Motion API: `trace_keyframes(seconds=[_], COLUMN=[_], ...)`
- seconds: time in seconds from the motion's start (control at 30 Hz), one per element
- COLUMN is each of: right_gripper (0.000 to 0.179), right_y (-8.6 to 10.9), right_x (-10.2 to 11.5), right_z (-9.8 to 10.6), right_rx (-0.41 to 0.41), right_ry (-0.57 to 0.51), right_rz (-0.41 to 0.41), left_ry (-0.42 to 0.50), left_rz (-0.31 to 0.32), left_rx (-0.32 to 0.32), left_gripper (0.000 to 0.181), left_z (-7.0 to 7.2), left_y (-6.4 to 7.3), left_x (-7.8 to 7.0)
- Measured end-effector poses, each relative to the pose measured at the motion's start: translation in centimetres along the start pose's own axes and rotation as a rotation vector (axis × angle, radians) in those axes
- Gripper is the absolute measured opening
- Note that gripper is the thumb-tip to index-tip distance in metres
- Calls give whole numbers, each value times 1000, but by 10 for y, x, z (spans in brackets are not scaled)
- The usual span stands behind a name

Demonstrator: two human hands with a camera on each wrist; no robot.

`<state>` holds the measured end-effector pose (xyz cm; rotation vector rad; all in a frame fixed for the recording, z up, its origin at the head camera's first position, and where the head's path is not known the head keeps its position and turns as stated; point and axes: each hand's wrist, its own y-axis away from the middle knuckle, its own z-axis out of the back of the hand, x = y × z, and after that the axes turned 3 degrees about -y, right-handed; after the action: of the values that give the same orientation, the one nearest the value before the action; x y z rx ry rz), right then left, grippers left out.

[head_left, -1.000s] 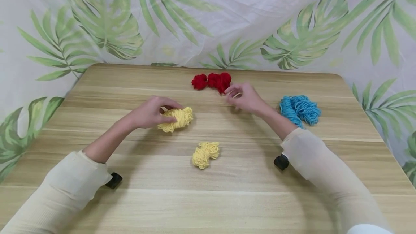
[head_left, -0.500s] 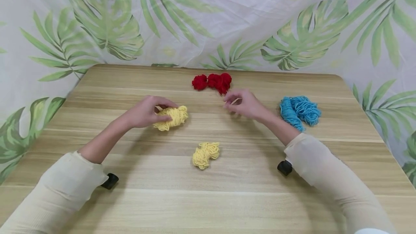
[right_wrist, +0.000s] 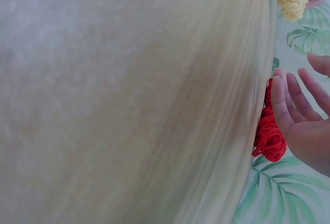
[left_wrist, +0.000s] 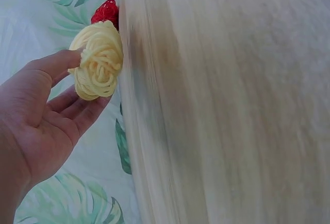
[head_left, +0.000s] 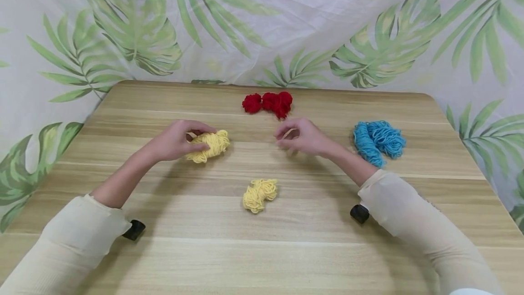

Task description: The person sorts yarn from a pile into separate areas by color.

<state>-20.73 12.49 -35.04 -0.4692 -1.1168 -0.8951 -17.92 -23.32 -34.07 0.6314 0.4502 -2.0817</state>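
My left hand grips a skein of yellow yarn between thumb and fingers, over the left-middle of the table. In the left wrist view the end of this yellow skein faces the camera, its strands looped. My right hand hovers at centre right with fingers loosely bent and nothing in them. Just beyond it lie red yarn bundles, a small one and a larger one. In the right wrist view the right hand appears with its fingers spread, partly covering the red yarn.
A smaller yellow yarn bundle lies near the middle of the wooden table. Folded blue yarn rests on the right, beyond the right forearm. A leaf-patterned cloth hangs behind the table's far edge.
My left hand has shifted left with the yellow skein. The right hand has drawn back from the red yarn, slightly toward me. The other yarn bundles stay in place.
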Motion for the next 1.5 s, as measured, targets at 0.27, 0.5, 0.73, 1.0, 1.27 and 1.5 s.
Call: trace_keyframes(seconds=[0.27, 0.5, 0.73, 1.0, 1.27, 1.5], right_gripper=[23, 23, 24, 27, 35, 41], right_y=[2, 8, 10, 13, 15, 17], right_x=[0, 3, 2, 7, 9, 9], right_z=[-1, -4, -9, -17, -23, -25], right_rx=[13, 37, 98, 190, 284, 424], right_ry=[16, 25, 38, 31, 32, 61], right_rz=[12, -11, 70, 127, 150, 149], left_ry=[37, 14, 8, -16, -38, -24], left_rz=[30, 31, 40, 53, 101, 145], left_rx=[-13, -37, -59, -89, -105, -116], left_gripper=[34, 34, 35, 34, 35, 37], left_z=[5, 10, 17, 23, 28, 33], left_y=[6, 10, 15, 22, 26, 31], left_x=[6, 17, 27, 42, 48, 52])
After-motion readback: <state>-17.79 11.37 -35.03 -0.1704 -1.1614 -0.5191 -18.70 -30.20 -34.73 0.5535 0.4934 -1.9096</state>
